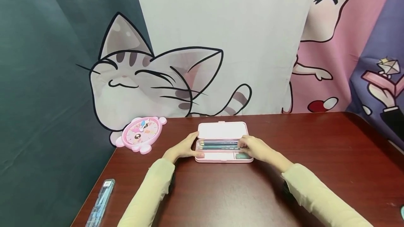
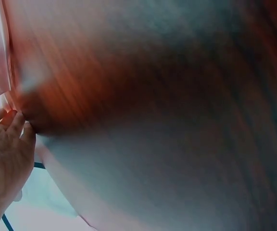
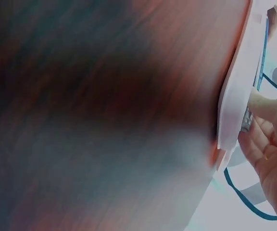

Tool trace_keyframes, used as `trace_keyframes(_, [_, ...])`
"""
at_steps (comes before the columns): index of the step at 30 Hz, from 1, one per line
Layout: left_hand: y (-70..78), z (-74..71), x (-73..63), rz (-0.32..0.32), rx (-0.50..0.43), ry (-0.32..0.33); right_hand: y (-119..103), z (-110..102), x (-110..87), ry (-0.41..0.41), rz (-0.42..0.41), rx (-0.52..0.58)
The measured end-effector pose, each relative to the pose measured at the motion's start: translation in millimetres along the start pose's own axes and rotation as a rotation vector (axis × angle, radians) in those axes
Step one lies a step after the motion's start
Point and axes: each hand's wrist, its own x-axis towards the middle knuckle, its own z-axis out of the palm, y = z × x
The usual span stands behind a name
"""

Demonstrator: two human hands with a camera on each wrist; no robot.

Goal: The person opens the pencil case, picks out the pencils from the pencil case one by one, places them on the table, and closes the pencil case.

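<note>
An open pink pencil case (image 1: 217,161) lies on the table with its lid (image 1: 222,130) tipped back. Several dark green and blue pencils (image 1: 217,145) lie side by side in its long tray, and a green eraser (image 1: 242,156) sits in the front right compartment. My left hand (image 1: 186,147) holds the case's left end, thumb at the front corner and fingers toward the lid. With bent fingers, my right hand (image 1: 255,148) pinches at the right ends of the pencils; its fingertips partly hide them. The right wrist view shows the thumb and fingers (image 3: 254,144) close over the case's edge.
A pink animal-shaped toy clock (image 1: 142,134) lies at the table's back left. Near the left edge is a clear, bluish narrow plastic box (image 1: 101,204). Behind the dark red wooden table (image 1: 315,150) hangs a cartoon-printed cloth (image 1: 252,45). Part of a pale green thing (image 1: 402,212) shows at the far right.
</note>
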Motion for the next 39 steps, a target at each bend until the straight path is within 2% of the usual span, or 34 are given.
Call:
trace_keyframes(4, [1.8, -0.6, 1.9, 0.002, 0.02, -0.005, 6, -9, -1.8, 0.062, -0.041, -0.002])
trace_keyframes(8, [2.7, -1.2, 1.4, -0.007, 0.026, -0.016, 17, -25, -9.4, 0.119, -0.044, -0.068])
trace_keyframes(10, [2.1, -1.4, -0.1, -0.018, 0.022, -0.018, 24, -33, -15.3, 0.123, -0.041, -0.095])
trace_keyframes(15, [1.4, -2.6, -4.5, -0.017, 0.025, -0.026, 46, -49, -35.6, 0.146, -0.07, -0.152])
trace_keyframes(20, [3.0, -3.7, -2.6, -0.02, 0.012, -0.041, 76, -62, -60.3, 0.226, -0.112, -0.183])
trace_keyframes(24, [4.9, -4.9, 0.9, -0.01, 0.017, -0.047, 103, -69, -80.0, 0.264, -0.084, -0.193])
trace_keyframes(31, [6.6, -7.5, 2.2, 0.012, 0.039, -0.045, 129, -71, -95.1, 0.243, -0.034, -0.19])
trace_keyframes(39, [6.0, -5.2, 0.7, 0.041, 0.045, -0.031, 140, -66, -94.7, 0.157, -0.001, -0.172])
